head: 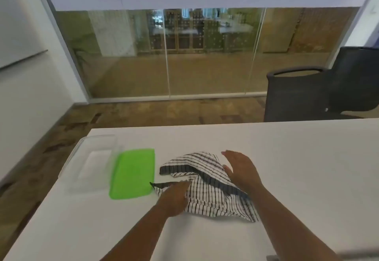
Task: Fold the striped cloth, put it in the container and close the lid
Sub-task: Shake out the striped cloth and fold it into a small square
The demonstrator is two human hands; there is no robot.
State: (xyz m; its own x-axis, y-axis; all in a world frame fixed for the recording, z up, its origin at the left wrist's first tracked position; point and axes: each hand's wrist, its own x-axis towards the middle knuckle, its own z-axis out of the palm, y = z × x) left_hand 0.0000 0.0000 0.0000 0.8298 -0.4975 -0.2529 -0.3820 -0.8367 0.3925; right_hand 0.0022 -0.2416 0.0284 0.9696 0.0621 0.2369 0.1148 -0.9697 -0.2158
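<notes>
Left hand lies flat on the crumpled striped cloth, right hand open above it (neither grasping); a careless tug could drag the green lid just beside.

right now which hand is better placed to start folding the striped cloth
Left. The left hand already rests on the crumpled striped cloth by its near-left corner; the right hand hovers open above its right side.
</notes>
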